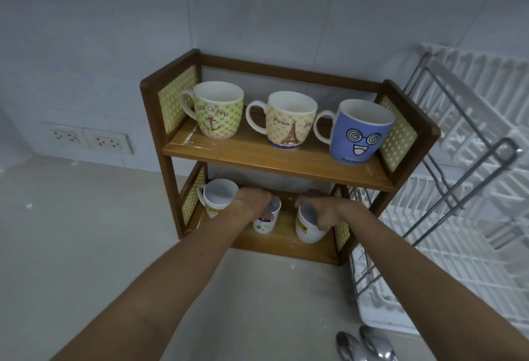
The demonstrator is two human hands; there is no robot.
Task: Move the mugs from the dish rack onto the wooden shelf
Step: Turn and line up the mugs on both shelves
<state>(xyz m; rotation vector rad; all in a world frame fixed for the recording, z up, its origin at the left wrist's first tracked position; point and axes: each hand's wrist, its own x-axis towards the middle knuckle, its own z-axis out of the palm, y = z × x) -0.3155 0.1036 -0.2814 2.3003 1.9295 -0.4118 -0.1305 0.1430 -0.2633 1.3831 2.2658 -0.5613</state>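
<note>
The wooden shelf [269, 157] stands in the wall corner with two tiers. Its top tier carries a green anchor mug [218, 111], a yellow Paris mug [289, 121] and a blue cartoon-face mug [359, 134]. On the bottom tier a white mug with a yellow label [215, 197] stands at the left. My left hand [252, 200] grips the rim of a small white flower-print mug [265, 221] in the middle. My right hand [322, 210] holds another white yellow-label mug [307, 226] at the right, tilted a little. The white dish rack [458, 217] to the right shows no mugs.
Two spoons [363, 343] lie at the bottom edge near the rack's tray. A pair of wall sockets [88, 138] sits low on the left wall. Pale countertop [86, 231] spreads left of and in front of the shelf.
</note>
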